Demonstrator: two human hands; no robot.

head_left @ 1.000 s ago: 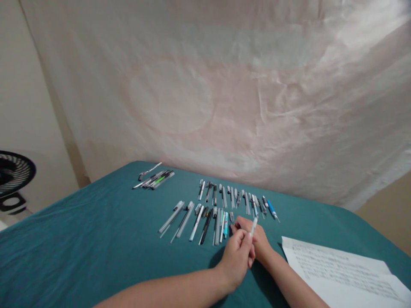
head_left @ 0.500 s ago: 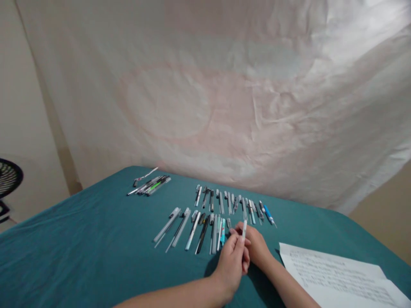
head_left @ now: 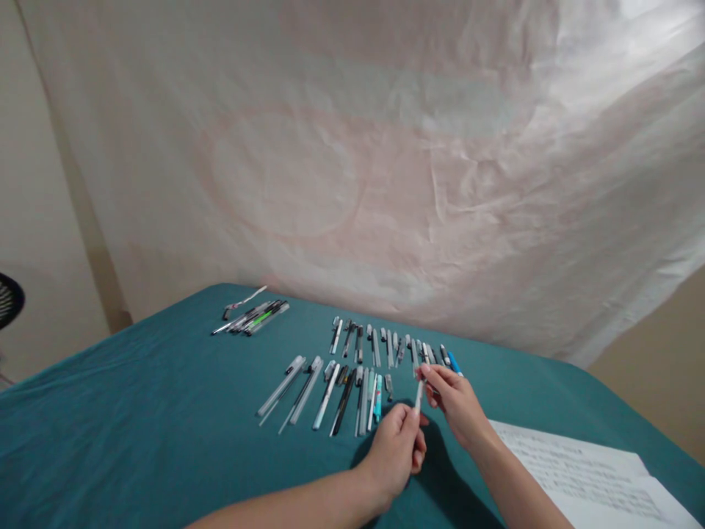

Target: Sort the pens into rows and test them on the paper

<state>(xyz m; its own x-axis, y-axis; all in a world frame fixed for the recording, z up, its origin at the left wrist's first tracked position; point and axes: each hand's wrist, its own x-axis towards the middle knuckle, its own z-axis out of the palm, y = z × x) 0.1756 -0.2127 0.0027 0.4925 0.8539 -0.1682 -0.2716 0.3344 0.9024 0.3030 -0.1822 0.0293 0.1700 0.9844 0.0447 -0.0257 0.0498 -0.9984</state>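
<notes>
My left hand (head_left: 397,442) is closed around the lower part of a slim white pen (head_left: 418,395), which points up and away from me. At the pen's top end, the thumb and fingers of my right hand (head_left: 445,397) pinch together; the exact part they grip is too small to make out. Just left of my hands lies a small clear pen cap (head_left: 388,386). Beside it is a turquoise pen (head_left: 377,398), the last in a near row of taken-apart pens, among them a black pen (head_left: 344,402).
Behind is a second row of pens and caps (head_left: 375,347), ending in a blue pen (head_left: 454,363) partly hidden by my right hand. A pile of pens (head_left: 253,319) lies at the far left. Handwritten paper sheets (head_left: 584,470) lie at the right on the green cloth (head_left: 137,411).
My right hand has lifted from the table beside the small cap up to the top end of the pen. My left hand keeps its hold on the pen.
</notes>
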